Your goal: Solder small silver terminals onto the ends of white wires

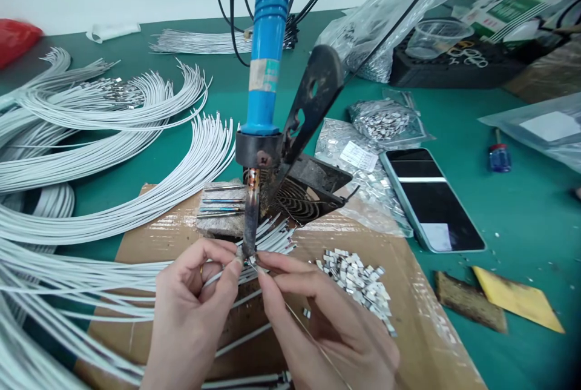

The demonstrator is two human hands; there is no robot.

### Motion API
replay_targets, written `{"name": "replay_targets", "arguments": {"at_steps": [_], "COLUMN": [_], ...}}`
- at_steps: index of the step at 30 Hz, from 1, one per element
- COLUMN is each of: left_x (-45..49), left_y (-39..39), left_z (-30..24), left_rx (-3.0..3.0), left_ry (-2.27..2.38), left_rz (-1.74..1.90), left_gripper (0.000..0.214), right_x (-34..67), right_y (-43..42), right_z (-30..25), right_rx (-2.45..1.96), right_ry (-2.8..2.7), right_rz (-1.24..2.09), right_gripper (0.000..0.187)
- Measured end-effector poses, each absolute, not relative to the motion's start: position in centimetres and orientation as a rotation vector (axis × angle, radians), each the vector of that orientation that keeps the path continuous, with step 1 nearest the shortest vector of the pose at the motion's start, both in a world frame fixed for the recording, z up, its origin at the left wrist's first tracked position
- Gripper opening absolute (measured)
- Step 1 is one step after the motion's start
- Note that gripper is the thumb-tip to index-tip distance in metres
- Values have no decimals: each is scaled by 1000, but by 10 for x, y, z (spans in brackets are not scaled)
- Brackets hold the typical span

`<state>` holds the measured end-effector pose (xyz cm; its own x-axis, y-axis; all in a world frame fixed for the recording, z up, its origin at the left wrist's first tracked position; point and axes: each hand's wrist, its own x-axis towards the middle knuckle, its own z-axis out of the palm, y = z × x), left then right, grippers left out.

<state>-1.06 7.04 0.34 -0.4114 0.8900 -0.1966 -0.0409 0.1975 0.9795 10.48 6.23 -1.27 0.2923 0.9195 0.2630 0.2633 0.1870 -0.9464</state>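
My left hand is closed in a pinch around the end of a white cable, just left of the soldering iron's tip. The blue-handled soldering iron hangs point-down in a black clamp. At its tip, a tiny metal connector shows between my fingertips; the exact joint is partly hidden. Thumb and fingers of my right hand pinch a thin solder wire, which trails down toward the bottom edge. A heap of small metal connectors lies to the right of my right hand.
Bundles of white cables fill the left side. Brown cardboard covers the green table under my hands. A black coil holder stands behind the iron. On the right are a phone, a yellow sponge and bagged parts.
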Motion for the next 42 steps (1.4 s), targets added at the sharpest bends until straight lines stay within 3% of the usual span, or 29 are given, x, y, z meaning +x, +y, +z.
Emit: {"name": "replay_targets", "arguments": {"at_steps": [42], "left_x": [-10], "left_y": [67], "left_z": [3], "left_rx": [917], "left_ry": [1628], "left_rz": [1312], "left_gripper": [16], "right_x": [107], "right_y": [63], "right_z": [-16], "right_rx": [-1254], "right_ry": [-1272], "right_rz": [629], "right_gripper": [20]}}
